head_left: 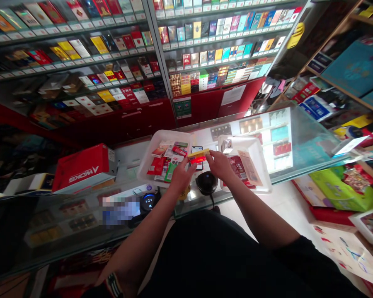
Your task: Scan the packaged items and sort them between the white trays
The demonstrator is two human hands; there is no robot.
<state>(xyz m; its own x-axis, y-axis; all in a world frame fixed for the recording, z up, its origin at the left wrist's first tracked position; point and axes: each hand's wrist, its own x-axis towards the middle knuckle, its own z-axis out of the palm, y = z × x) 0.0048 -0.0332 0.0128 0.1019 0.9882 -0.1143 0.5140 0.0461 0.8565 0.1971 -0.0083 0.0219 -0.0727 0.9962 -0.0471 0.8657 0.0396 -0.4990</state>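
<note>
Both my hands hold a small yellow and red pack (198, 156) over the glass counter (286, 165). My left hand (182, 174) grips its left end and my right hand (219, 164) pinches its right end. A red glow falls on the pack's underside, above a black barcode scanner (207, 182) that stands on the counter just below my hands. A white tray (149, 159) with several packs lies to the left. A second white tray (261, 161) with a few packs lies to the right. A phone (197, 150) lies between the trays.
A red carton (82, 166) sits at the counter's left. A black device with a blue light (148, 201) stands near the front edge. Wall shelves (118, 54) full of packs run behind. Boxes and cartons (345, 190) crowd the right side and the floor.
</note>
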